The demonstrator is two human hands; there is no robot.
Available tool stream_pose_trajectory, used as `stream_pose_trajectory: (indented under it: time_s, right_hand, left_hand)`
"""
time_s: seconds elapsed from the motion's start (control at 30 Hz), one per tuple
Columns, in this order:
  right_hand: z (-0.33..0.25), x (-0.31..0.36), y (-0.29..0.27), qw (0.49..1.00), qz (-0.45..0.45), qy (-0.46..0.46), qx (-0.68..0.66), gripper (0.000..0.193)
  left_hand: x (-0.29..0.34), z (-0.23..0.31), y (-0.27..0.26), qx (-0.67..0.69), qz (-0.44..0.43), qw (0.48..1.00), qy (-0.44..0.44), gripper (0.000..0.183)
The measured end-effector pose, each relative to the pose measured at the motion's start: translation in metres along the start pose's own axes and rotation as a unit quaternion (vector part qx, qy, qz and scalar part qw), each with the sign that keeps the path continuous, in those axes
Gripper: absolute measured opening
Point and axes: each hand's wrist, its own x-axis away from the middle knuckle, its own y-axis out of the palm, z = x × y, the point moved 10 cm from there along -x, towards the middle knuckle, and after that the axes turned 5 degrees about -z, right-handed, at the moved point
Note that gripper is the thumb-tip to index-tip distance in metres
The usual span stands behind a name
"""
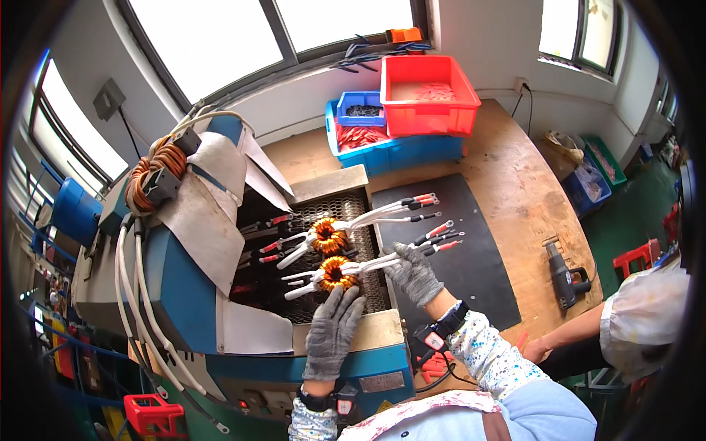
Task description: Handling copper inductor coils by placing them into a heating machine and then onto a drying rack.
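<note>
Two copper-wound toroidal coils, a far coil point(329, 235) and a near coil point(338, 273), lie on the mesh belt point(360, 220) of a blue machine. Their white-sleeved leads stretch to both sides and end in red and black tips with metal lugs. My left hand point(333, 331), in a grey glove, rests with straight fingers at the front edge of the near coil. Grey-gloved too, my right hand point(414, 275) has its fingers closed around the near coil's white leads point(379, 262), right of the belt. Some lead ends on the left lie in shadow inside the machine.
White flaps point(254, 325) hang around the machine's opening. Right of it, a black mat point(460, 213) covers part of the wooden table point(529, 198). Red point(426, 117) and blue bins point(397, 152) stand at the back. A heat gun point(565, 278) lies near another person's arm point(570, 331).
</note>
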Motion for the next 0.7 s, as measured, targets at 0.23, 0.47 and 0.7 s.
stream_pose_trajectory:
  time_s: [0.23, 0.47, 0.7]
  right_hand:
    - [-0.035, -0.021, 0.046, 0.975, -0.034, 0.055, -0.211, 0.050]
    - [-0.018, -0.061, 0.034, 0.967, 0.011, 0.120, -0.224, 0.042]
    - [-0.045, -0.049, 0.059, 0.948, -0.014, 0.139, -0.285, 0.024]
  left_hand:
    - [0.023, 0.027, -0.052, -0.029, 0.034, 0.998, 0.044, 0.056]
    - [0.022, 0.047, -0.047, -0.617, 0.070, 0.783, 0.049, 0.038]
    - [0.020, 0.049, -0.036, -0.752, 0.079, 0.651, 0.074, 0.029]
